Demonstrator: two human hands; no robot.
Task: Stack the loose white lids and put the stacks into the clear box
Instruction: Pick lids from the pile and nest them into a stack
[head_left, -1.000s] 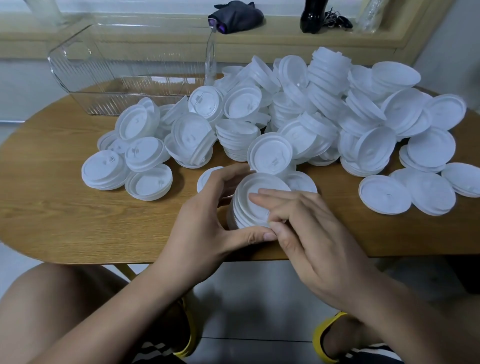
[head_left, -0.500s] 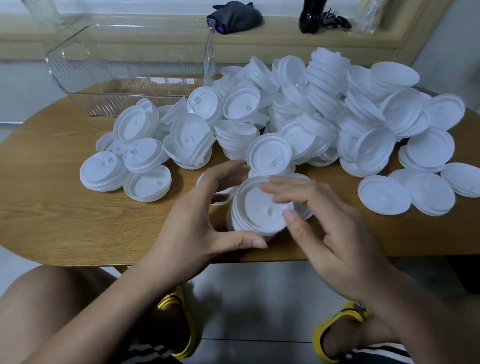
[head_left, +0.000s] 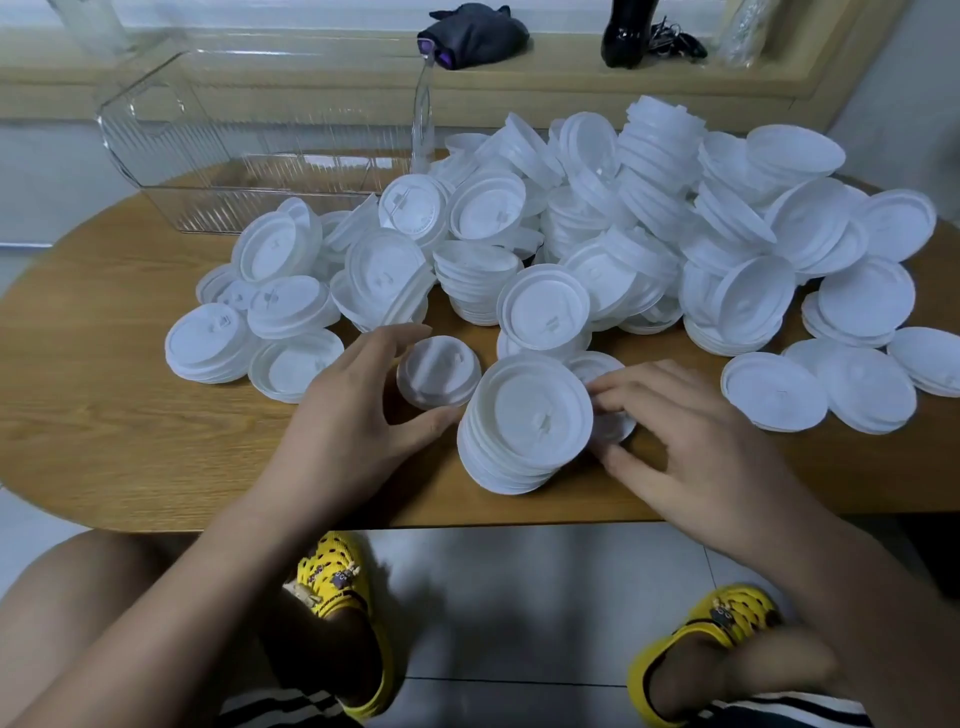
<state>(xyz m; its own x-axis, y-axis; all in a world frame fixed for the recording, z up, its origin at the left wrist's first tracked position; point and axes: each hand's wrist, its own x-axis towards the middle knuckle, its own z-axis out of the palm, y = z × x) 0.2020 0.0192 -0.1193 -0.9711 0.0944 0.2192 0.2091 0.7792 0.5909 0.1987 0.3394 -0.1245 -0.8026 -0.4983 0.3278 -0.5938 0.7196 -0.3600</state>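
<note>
A short leaning stack of white lids (head_left: 524, 421) rests on the wooden table (head_left: 104, 415) near its front edge, between my hands. My left hand (head_left: 353, 415) curls round a single loose lid (head_left: 439, 371) just left of the stack, index finger over its far rim and thumb at its near rim. My right hand (head_left: 670, 431) holds another loose lid (head_left: 613, 426) that pokes out from behind the stack's right side, fingers on top and thumb below. A large heap of loose lids (head_left: 597, 234) fills the table behind. The clear box (head_left: 249, 135) stands at the back left.
Small lid stacks (head_left: 208, 348) lie left of my left hand, and flat lids (head_left: 774, 389) lie to the right. A dark cloth (head_left: 472, 34) and a black object (head_left: 626, 36) sit on the ledge behind. My knees and yellow shoes (head_left: 332, 577) show below the table edge.
Both hands have let go of the stack, which now lies on the table. My left hand moved left onto a single lid. My right hand moved right onto another.
</note>
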